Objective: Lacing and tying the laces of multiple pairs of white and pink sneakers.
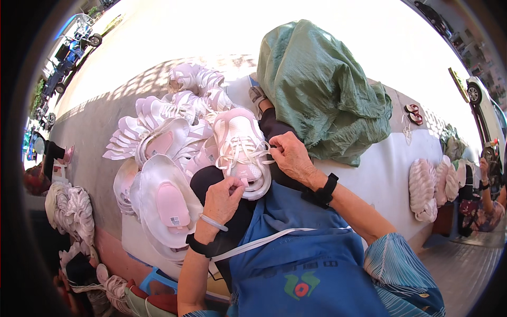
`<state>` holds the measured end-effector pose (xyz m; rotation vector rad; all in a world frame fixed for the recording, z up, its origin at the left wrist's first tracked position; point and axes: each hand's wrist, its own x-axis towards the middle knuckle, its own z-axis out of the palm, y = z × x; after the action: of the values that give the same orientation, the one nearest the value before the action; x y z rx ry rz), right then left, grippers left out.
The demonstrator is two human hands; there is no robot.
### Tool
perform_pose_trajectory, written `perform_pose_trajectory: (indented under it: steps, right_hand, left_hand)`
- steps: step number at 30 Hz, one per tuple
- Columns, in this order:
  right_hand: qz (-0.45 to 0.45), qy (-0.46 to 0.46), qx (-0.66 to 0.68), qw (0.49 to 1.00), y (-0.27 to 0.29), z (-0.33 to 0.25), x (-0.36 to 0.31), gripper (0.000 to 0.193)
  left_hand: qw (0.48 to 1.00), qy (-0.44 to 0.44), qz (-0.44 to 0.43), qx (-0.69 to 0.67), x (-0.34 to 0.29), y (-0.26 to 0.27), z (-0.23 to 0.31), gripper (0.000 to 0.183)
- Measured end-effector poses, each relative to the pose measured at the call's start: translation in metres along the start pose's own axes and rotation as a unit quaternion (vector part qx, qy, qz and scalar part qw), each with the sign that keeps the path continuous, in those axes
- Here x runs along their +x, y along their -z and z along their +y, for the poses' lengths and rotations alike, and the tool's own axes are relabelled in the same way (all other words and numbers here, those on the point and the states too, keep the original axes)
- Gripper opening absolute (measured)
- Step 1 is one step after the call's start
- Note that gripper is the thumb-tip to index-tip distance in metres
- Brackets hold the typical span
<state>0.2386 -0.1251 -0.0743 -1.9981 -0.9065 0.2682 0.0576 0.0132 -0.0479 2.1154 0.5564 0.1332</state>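
Note:
A white and pink sneaker upper rests on my lap, its rounded toe end pointing away from me. White laces cross its front, with loose loops at the sides. My right hand is closed in a pinch on a shoelace at the upper's right side. At the near end, my left hand pinches the edge of the pink-tabbed tongue, beside the ankle opening. Several stacked white uppers with pink insoles lie left of my knee, and more white and pink uppers fan out beyond them.
A large green woven sack stands at the far right of my legs. Bundled shoe uppers lie farther right, near another person's arm. Red sandals sit on the ground. More bundles are at the left.

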Motion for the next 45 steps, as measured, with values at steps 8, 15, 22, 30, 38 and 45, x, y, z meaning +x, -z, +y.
perform_pose_trajectory:
  steps: [8,15,22,30,38,45]
  right_hand:
    - [-0.087,-0.042,0.045,0.994,0.001,0.009,-0.014,0.024]
    - [-0.183,-0.113,0.102,0.971,0.017,0.001,-0.015,0.029]
    - [-0.193,-0.084,0.113,0.971,0.041,0.024,-0.035,0.029]
    - [-0.254,-0.107,0.226,0.934,0.088,-0.062,-0.052,0.028]
    - [-0.201,-0.154,0.190,0.948,0.114,-0.037,-0.048,0.025]
    - [-0.285,-0.197,0.187,0.919,0.096,-0.044,-0.037,0.023]
  left_hand:
    - [0.959,-0.133,-0.051,0.245,-0.016,-0.026,0.004,0.019]
    - [0.905,-0.186,-0.085,0.372,-0.015,-0.048,0.000,0.052]
    - [0.882,-0.162,-0.158,0.413,0.028,-0.065,-0.008,0.031]
    - [0.924,-0.294,-0.031,0.243,-0.018,-0.042,-0.031,0.020]
    - [0.992,-0.087,-0.037,0.089,-0.026,-0.010,0.015,0.025]
    - [0.914,0.058,0.004,-0.403,-0.079,0.060,0.018,0.027]
